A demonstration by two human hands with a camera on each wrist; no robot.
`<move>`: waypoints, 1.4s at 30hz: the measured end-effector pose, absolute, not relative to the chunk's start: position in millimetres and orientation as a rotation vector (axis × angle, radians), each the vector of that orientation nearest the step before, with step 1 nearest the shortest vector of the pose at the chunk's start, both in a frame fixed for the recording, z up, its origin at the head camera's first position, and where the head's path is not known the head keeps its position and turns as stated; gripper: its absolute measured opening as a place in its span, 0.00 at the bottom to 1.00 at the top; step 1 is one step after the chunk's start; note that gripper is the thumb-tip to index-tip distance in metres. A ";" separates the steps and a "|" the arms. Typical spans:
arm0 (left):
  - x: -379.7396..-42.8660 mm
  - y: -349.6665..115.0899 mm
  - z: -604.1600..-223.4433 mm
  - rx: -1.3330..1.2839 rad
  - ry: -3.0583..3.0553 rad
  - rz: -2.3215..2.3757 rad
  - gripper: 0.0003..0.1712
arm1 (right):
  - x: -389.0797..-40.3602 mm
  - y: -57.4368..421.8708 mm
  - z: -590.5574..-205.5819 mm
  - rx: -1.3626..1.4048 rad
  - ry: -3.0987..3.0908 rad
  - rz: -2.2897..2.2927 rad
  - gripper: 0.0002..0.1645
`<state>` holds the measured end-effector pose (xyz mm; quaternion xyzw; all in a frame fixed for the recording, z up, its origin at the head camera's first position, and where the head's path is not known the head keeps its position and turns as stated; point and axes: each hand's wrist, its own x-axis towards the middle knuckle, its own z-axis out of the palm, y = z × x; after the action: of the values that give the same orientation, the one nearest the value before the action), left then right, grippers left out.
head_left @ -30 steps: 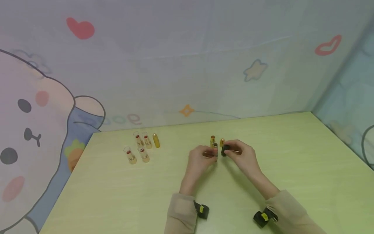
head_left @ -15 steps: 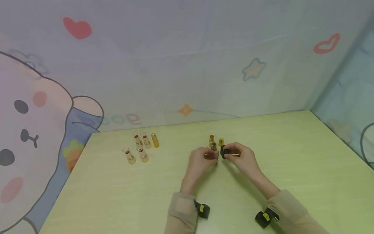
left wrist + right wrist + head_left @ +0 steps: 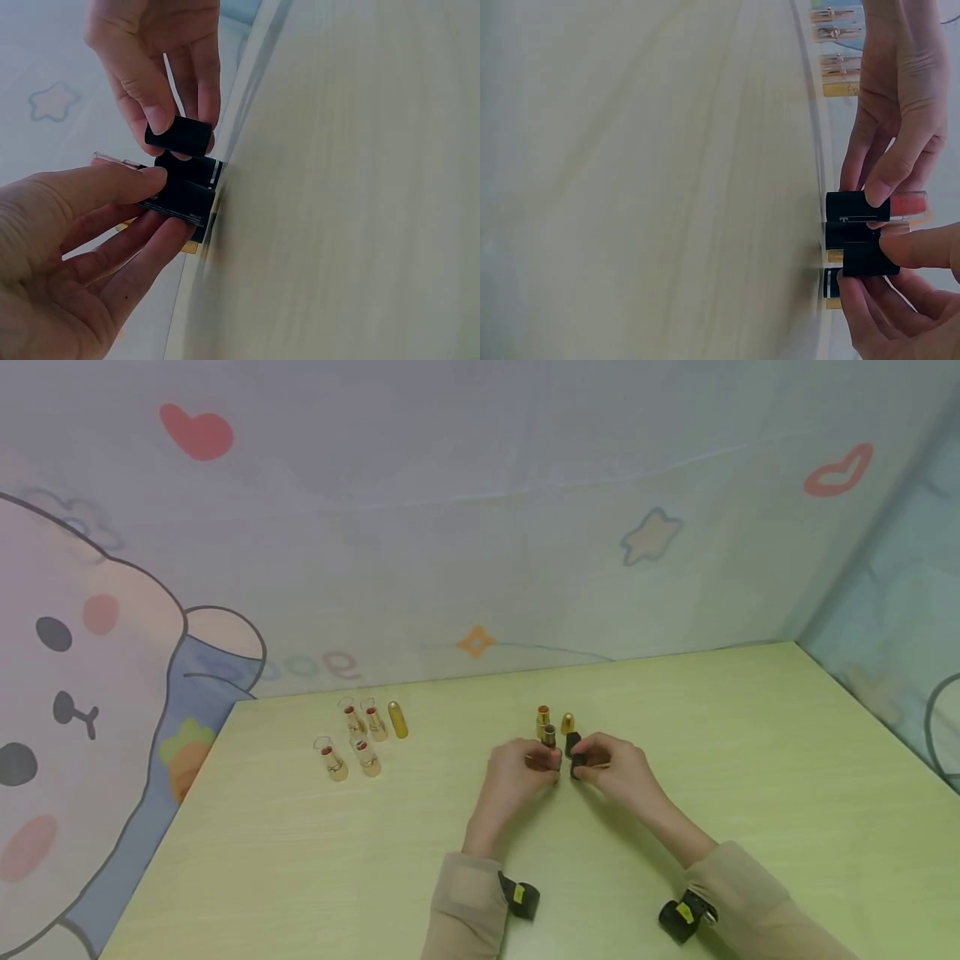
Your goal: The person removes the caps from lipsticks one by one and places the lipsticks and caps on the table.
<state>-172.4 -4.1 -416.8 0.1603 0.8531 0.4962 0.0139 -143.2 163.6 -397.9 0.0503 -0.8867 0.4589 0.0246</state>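
Observation:
My left hand (image 3: 517,774) pinches a black lipstick (image 3: 847,207) by its base; its bare red tip points up in the right wrist view. Close by, my right hand (image 3: 621,770) pinches a small black cap (image 3: 178,136) between thumb and fingers. The cap is off the lipstick, just to its right, and low over the table. Behind the left fingers stand a second dark lipstick (image 3: 550,737) and a gold lipstick (image 3: 543,720). Another black cap (image 3: 573,742) and a gold cap (image 3: 567,723) stand just behind the right fingertips.
Several uncapped pale-gold lipsticks (image 3: 370,760) stand at the table's left, beside a gold, round-topped cap-like piece (image 3: 398,720). The pale green table (image 3: 300,877) meets a printed cloth backdrop (image 3: 525,527) behind.
My right hand has moved down and nearer to me with its black cap, leaving another black cap visible behind it. The left hand has barely shifted and still holds its lipstick.

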 end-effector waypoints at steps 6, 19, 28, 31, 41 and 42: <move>-172.3 -3.4 -417.1 0.482 2.654 1.541 0.09 | -144.1 164.3 -400.5 0.185 -2.769 1.395 0.12; -172.2 -3.0 -418.5 0.437 2.657 1.524 0.08 | -144.3 163.7 -401.2 0.203 -2.826 1.323 0.12; -171.3 -2.8 -416.6 0.438 2.657 1.520 0.07 | -145.6 163.5 -402.3 0.216 -2.837 1.282 0.12; -170.5 -3.2 -416.2 0.438 2.655 1.524 0.07 | -145.7 163.7 -402.8 0.225 -2.832 1.283 0.12; -168.7 -8.2 -414.0 0.394 2.667 1.514 0.10 | -145.3 164.3 -402.1 0.223 -2.826 1.281 0.14; -168.7 -8.8 -413.7 0.380 2.674 1.504 0.10 | -145.2 164.5 -402.0 0.221 -2.824 1.284 0.14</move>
<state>-168.7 -8.8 -413.7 0.1230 0.8648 0.4862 0.0252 -145.2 164.5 -402.0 0.0710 -0.9079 0.4129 0.0156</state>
